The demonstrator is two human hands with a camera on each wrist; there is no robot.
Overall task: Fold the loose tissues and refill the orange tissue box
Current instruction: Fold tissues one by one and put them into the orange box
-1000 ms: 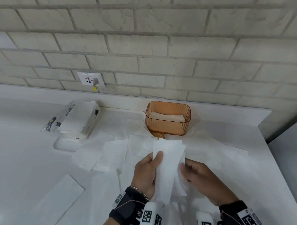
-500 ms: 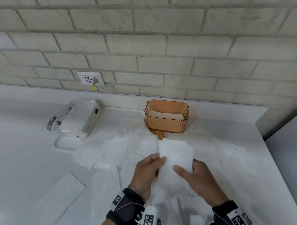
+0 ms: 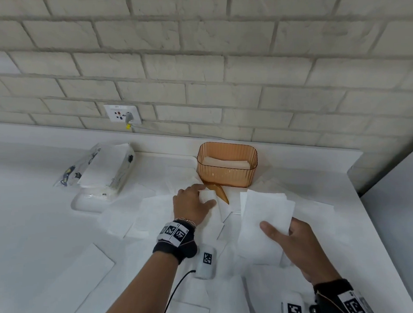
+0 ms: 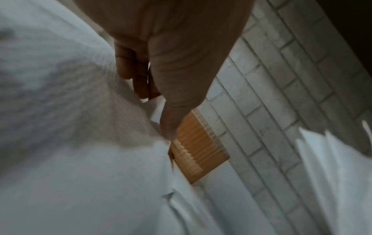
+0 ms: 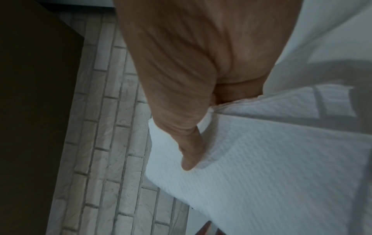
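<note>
The orange tissue box (image 3: 226,176) stands at the back of the white counter with folded tissues (image 3: 226,162) inside; it also shows as a ribbed orange wall, the tissue box (image 4: 198,152). Several loose tissues (image 3: 151,210) lie spread in front of it. My left hand (image 3: 207,195) reaches forward near the box and pinches the edge of a loose tissue (image 3: 206,194) between thumb and fingers. My right hand (image 3: 276,230) holds a folded tissue (image 3: 264,213) above the counter, with the thumb on top of the tissue (image 5: 271,159) and the fingers underneath.
An orange lid piece (image 3: 219,192) pokes out from under tissues by the box. An opened tissue pack (image 3: 105,166) rests on a white tray (image 3: 87,202) at the left. A wall socket (image 3: 122,113) sits behind. The counter's edge (image 3: 372,234) runs along the right.
My left hand let go of the folded tissue and moved forward to a loose tissue by the box. The right hand carried the folded tissue to the right.
</note>
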